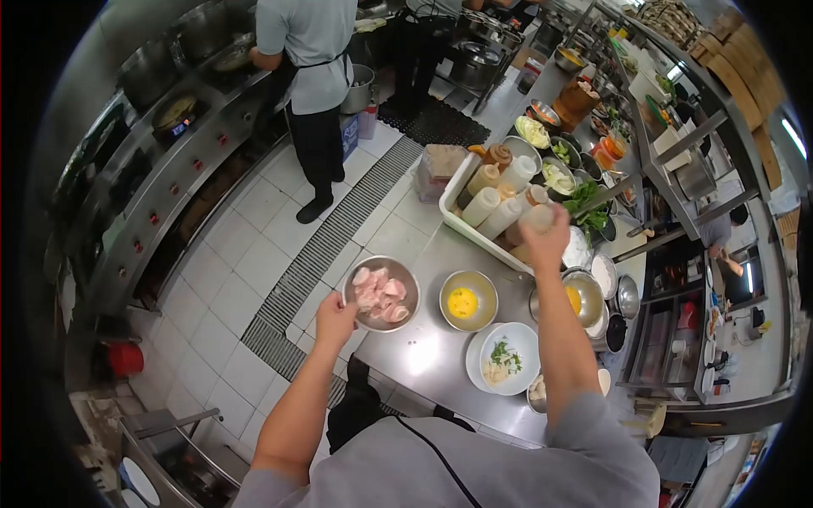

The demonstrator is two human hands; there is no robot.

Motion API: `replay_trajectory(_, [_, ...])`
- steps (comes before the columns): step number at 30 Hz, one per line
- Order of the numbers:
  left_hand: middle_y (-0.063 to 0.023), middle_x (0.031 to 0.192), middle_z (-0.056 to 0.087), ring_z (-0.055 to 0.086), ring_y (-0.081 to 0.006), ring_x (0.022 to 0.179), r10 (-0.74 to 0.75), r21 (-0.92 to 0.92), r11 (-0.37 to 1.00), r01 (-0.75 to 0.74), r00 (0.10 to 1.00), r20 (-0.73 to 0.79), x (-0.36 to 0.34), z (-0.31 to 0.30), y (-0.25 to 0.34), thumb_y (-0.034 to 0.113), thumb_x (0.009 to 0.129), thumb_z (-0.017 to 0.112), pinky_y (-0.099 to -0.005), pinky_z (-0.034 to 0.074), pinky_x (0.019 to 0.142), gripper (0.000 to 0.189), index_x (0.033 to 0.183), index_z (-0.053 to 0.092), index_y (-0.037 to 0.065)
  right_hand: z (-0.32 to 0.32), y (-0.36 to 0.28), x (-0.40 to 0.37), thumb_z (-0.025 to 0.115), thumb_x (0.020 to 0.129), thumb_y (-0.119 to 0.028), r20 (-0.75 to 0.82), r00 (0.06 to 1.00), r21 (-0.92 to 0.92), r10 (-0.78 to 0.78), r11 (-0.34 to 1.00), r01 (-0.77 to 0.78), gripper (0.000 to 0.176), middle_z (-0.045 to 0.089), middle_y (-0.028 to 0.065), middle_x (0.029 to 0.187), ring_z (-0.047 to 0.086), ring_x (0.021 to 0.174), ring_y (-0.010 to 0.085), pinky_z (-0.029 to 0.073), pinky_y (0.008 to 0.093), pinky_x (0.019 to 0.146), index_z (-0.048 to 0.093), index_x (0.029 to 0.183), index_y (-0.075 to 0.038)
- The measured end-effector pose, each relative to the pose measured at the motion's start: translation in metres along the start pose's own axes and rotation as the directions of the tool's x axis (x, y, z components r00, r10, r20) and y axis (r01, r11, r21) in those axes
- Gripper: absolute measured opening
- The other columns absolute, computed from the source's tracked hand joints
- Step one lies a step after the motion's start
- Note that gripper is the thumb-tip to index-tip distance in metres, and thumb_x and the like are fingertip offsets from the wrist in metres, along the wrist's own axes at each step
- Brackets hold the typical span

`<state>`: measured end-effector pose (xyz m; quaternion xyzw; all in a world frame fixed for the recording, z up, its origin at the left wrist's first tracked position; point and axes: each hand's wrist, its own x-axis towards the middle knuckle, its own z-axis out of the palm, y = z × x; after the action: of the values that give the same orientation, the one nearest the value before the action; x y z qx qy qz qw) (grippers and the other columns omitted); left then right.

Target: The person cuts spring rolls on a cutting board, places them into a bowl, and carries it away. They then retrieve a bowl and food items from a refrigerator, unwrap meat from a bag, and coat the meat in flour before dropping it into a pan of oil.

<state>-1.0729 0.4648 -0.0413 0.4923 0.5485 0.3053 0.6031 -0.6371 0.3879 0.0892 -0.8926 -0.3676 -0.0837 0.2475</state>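
My left hand [337, 317] grips the rim of a steel bowl [410, 279] that holds pale pink raw meat pieces [381, 294]. It is over the left edge of the steel counter [419, 360]. My right hand [549, 237] is at the near right corner of a white bin [450, 222] of squeeze bottles [483, 206]. Its fingers are closed around the top of a pale squeeze bottle [537, 218], partly hidden by the hand. Between my arms stand a steel bowl with yellow egg [462, 302] and a white bowl [523, 372] with chopped greens and pale bits.
Several bowls of vegetables [559, 179] and leafy greens [590, 199] stand beyond the bin. More steel bowls [593, 300] are beside my right forearm. A person [318, 76] works at the stove [199, 157] on the left. A metal shelf [677, 161] overhangs the right side.
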Motion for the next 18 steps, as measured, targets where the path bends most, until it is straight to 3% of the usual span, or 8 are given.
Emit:
replay_trajectory(2, [-0.0076, 0.067, 0.06, 0.063, -0.017, 0.054, 0.053, 0.064, 0.996, -0.056, 0.998, 0.046, 0.021, 0.012, 0.019, 0.014, 0.084, 0.069, -0.0335, 0.054, 0.047, 0.021, 0.078, 0.054, 0.001, -0.017, -0.025, -0.003, 0.081, 0.082, -0.034, -0.372, 0.926, 0.702, 0.054, 0.669, 0.243, 0.073, 0.065, 0.0174, 0.13, 0.061, 0.124, 0.0322, 0.039, 0.0483, 0.116, 0.051, 0.144, -0.008])
replay_trajectory(3, [-0.0077, 0.066, 0.06, 0.064, -0.0173, 0.054, 0.063, 0.054, 0.996, -0.068, 0.995, 0.078, 0.03, 0.02, 0.031, 0.014, 0.084, 0.069, -0.0332, 0.054, 0.047, 0.022, 0.077, 0.054, 0.001, -0.02, -0.037, -0.001, 0.081, 0.082, -0.034, -0.367, 0.928, 0.696, 0.061, 0.68, 0.231, 0.073, 0.065, 0.0174, 0.13, 0.061, 0.124, 0.0322, 0.039, 0.0483, 0.116, 0.051, 0.144, -0.008])
replay_trajectory(5, [-0.0078, 0.065, 0.06, 0.065, -0.0175, 0.054, 0.079, 0.046, 0.995, -0.085, 0.989, 0.126, 0.049, 0.037, 0.051, 0.014, 0.084, 0.069, -0.033, 0.054, 0.047, 0.022, 0.076, 0.053, 0.001, -0.022, -0.063, 0.011, 0.08, 0.087, -0.019, -0.391, 0.893, 0.453, -0.221, 0.799, 0.396, 0.068, 0.068, 0.0138, 0.119, 0.063, 0.113, 0.0225, 0.047, 0.0387, 0.105, 0.049, 0.147, -0.01])
replay_trajectory(7, [-0.0087, 0.063, 0.059, 0.064, -0.0184, 0.053, 0.102, 0.019, 0.994, -0.107, 0.978, 0.182, 0.068, 0.052, 0.069, 0.015, 0.084, 0.068, -0.0339, 0.052, 0.048, 0.023, 0.075, 0.051, 0.003, -0.016, -0.079, 0.011, 0.085, 0.082, -0.022, 0.094, 0.932, 0.455, -0.351, 0.848, 0.273, 0.075, 0.068, 0.015, 0.118, 0.066, 0.113, 0.0293, 0.05, 0.039, 0.102, 0.05, 0.147, -0.011])
replay_trajectory(9, [-0.0098, 0.062, 0.059, 0.063, -0.0198, 0.052, 0.148, 0.072, 0.984, -0.165, 0.969, 0.198, 0.082, 0.061, 0.084, 0.015, 0.084, 0.067, -0.0351, 0.051, 0.05, 0.023, 0.074, 0.049, 0.004, -0.034, -0.118, -0.001, 0.088, 0.077, -0.024, 0.422, 0.685, 0.198, -0.595, 0.797, 0.571, 0.08, 0.068, 0.0143, 0.11, 0.068, 0.108, 0.0341, 0.054, 0.0411, 0.096, 0.051, 0.148, -0.015])
replay_trajectory(10, [-0.0109, 0.062, 0.059, 0.062, -0.0211, 0.052, 0.184, 0.129, 0.969, -0.212, 0.962, 0.201, 0.088, 0.064, 0.089, 0.015, 0.084, 0.066, -0.0363, 0.05, 0.052, 0.024, 0.073, 0.048, 0.005, -0.035, -0.133, -0.003, 0.088, 0.077, -0.024, 0.423, 0.692, 0.187, -0.585, 0.804, 0.565, 0.08, 0.068, 0.0143, 0.11, 0.068, 0.108, 0.0341, 0.054, 0.0411, 0.096, 0.051, 0.148, -0.015])
replay_trajectory(12, [-0.0117, 0.062, 0.059, 0.061, -0.0223, 0.053, 0.226, 0.18, 0.947, -0.266, 0.95, 0.214, 0.111, 0.073, 0.085, 0.015, 0.083, 0.066, -0.0374, 0.049, 0.053, 0.024, 0.072, 0.048, 0.005, -0.033, -0.152, -0.005, 0.087, 0.076, -0.025, 0.76, 0.477, -0.101, -0.443, 0.644, 0.758, 0.079, 0.068, 0.0123, 0.106, 0.068, 0.101, 0.0353, 0.055, 0.0461, 0.088, 0.054, 0.147, -0.019])
replay_trajectory(18, [-0.0125, 0.062, 0.06, 0.06, -0.0232, 0.054, 0.235, 0.187, 0.942, -0.277, 0.947, 0.22, 0.129, 0.075, 0.091, 0.016, 0.082, 0.067, -0.0387, 0.048, 0.054, 0.026, 0.07, 0.047, 0.004, -0.038, -0.157, 0.005, 0.087, 0.074, -0.022, 0.732, 0.525, -0.154, -0.434, 0.646, 0.748, 0.068, 0.069, 0.0098, 0.099, 0.07, 0.095, 0.0323, 0.055, 0.0461, 0.084, 0.061, 0.137, -0.018])
